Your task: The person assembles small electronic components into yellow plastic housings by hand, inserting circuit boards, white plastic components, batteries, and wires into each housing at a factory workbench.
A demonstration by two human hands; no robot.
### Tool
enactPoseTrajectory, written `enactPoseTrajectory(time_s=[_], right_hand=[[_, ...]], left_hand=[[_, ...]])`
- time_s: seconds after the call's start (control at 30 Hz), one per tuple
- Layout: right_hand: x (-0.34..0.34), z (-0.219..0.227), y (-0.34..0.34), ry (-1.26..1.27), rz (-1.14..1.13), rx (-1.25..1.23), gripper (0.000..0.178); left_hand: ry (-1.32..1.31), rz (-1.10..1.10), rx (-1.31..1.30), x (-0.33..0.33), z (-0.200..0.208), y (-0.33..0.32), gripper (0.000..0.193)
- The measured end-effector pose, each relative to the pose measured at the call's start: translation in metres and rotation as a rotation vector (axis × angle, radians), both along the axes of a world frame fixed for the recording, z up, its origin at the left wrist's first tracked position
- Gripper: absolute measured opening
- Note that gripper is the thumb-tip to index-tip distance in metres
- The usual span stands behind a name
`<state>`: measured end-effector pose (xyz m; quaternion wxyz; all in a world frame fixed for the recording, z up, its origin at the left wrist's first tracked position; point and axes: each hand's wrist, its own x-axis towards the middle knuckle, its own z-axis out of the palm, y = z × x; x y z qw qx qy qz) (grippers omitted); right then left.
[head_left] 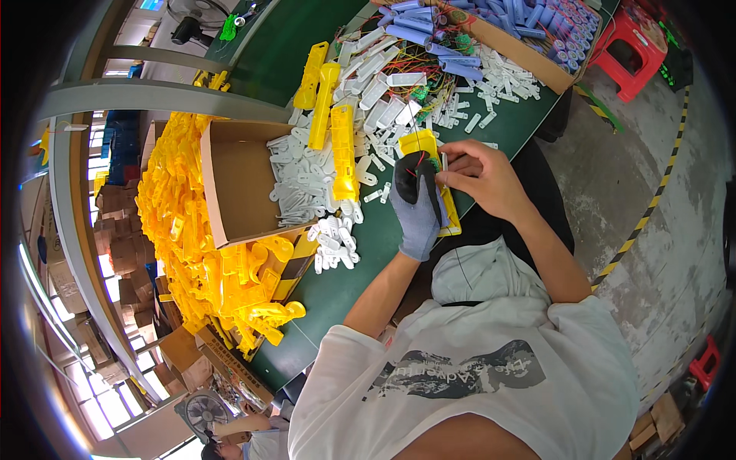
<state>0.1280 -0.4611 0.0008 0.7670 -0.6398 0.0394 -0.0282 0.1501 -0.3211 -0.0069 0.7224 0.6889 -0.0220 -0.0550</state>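
Note:
My left hand point(417, 213), in a grey glove with black on the thumb and fingers, grips a long yellow plastic housing point(418, 141). A thin red wire and a bit of green circuit board show inside it. My bare right hand point(491, 178) is at the right side of the housing. Its thumb and fingertips are pinched on a small white plastic piece point(445, 162). The gloved hand hides the middle of the housing. Just left on the green table point(326, 295) lie three more yellow housings point(344, 153).
An open cardboard box point(241, 172) sits by white plastic parts point(295, 176) and a big heap of yellow parts point(184, 207). Farther off are white cases point(376, 88), tangled wires and blue cylindrical cells point(460, 65). A red stool point(632, 54) stands at the right.

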Motion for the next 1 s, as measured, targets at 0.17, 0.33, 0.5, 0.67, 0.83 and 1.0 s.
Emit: enactPoseTrajectory(time_s=[0.17, 0.33, 0.5, 0.67, 0.83, 1.0], right_hand=[[-0.01, 0.005, 0.011, 0.125, 0.001, 0.028, 0.042], [-0.01, 0.01, 0.02, -0.149, -0.082, -0.434, 0.038], [-0.01, 0.001, 0.03, -0.217, -0.098, -0.391, 0.036], [-0.01, -0.014, 0.032, -0.036, -0.113, 0.049, 0.03], [-0.01, -0.012, 0.032, -0.052, -0.096, 0.005, 0.029], [-0.009, -0.017, 0.032, -0.013, -0.08, 0.094, 0.03]], left_hand=[[-0.022, 0.043, 0.022, -0.002, -0.003, 0.0, 0.016], [-0.145, 0.081, 0.008, 0.001, -0.01, 0.002, 0.017], [-0.188, 0.079, -0.03, 0.0, -0.011, 0.001, 0.016], [-0.155, 0.052, -0.02, 0.0, -0.006, 0.0, 0.016], [-0.226, 0.074, -0.008, 0.0, -0.009, 0.0, 0.015], [-0.203, 0.058, 0.051, -0.002, -0.012, 0.005, 0.016]])
